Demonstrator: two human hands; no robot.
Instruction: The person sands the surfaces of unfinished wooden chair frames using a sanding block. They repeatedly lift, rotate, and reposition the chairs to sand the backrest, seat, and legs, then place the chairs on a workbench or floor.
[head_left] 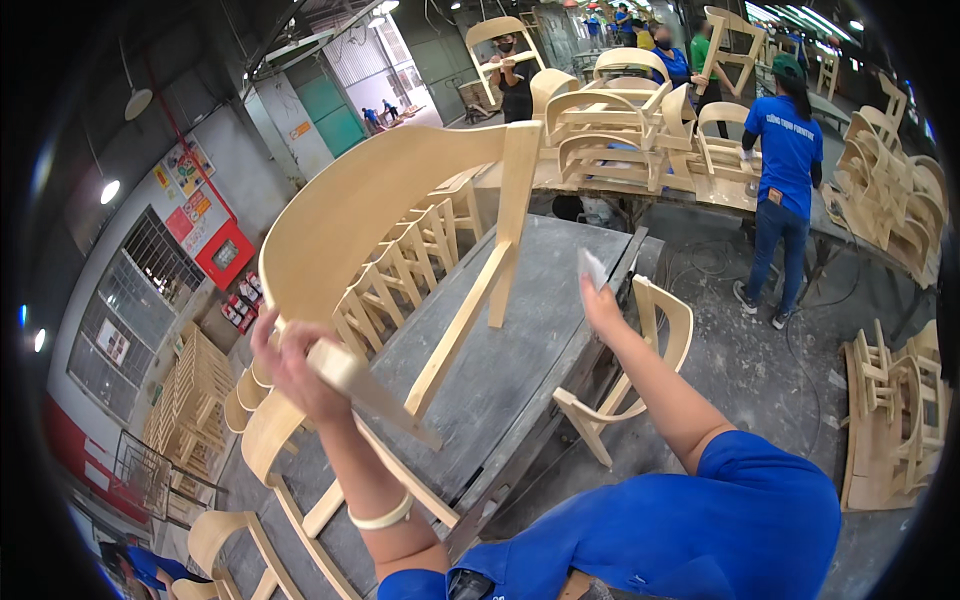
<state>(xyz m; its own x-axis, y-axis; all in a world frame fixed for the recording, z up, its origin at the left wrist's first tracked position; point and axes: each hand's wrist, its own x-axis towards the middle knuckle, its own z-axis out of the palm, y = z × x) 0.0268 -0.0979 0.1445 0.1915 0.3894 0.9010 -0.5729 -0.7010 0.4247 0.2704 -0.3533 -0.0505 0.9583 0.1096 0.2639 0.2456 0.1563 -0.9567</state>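
Observation:
A pale wooden chair frame [385, 185], with a broad curved backrest, legs and a crossbar, stands tilted over a grey worktable [520, 360]. My left hand [305, 370] is closed round its near corner, where the backrest meets a leg. Apart from the frame, my right hand [603, 310] pinches a small whitish sheet [592, 266] above the table's right edge. Whether that sheet is paper, cloth or an abrasive I cannot tell. Below my right forearm, another curved chair frame [665, 340] rests beside the table.
Several chair frames [265, 440] line the table's left side, and more are piled on a far bench [640, 130]. A co-worker in a blue shirt [785, 150] stands at the far right. Another person [515, 75] lifts a frame at the back. Cables [700, 260] lie on the floor.

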